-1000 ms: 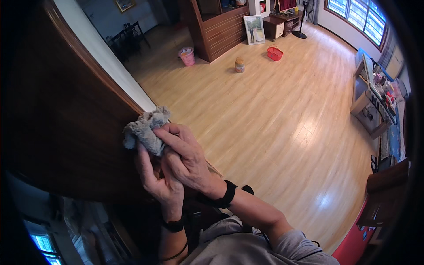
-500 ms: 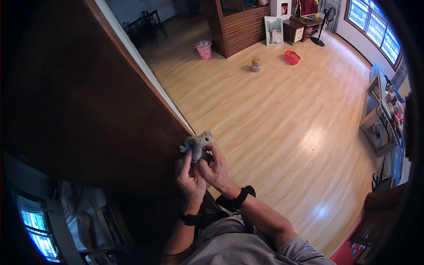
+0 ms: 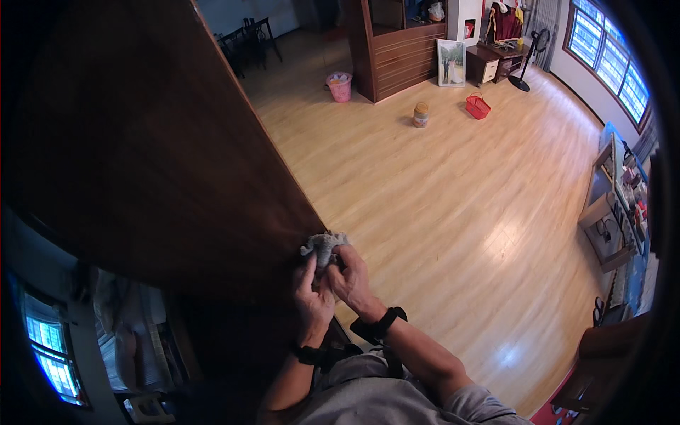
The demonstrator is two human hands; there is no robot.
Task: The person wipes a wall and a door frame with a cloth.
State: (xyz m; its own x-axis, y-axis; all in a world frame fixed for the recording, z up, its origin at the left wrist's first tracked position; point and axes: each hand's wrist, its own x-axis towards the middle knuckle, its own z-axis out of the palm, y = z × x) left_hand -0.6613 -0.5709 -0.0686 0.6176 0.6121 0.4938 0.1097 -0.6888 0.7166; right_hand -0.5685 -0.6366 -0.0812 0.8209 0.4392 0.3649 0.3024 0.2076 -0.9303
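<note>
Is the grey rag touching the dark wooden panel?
Touching. The head view shows the grey rag, bunched in the left hand and right hand, lying against the edge of the dark wooden panel with no gap.

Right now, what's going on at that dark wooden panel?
A person is holding a crumpled grey cloth in both hands against the lower edge of a large dark wooden panel. The left hand and the right hand are bunched together around it, fingers curled onto the cloth from below. Behind them lies a light wood floor with a pink bucket, a jar and a red basket standing far off.
</note>
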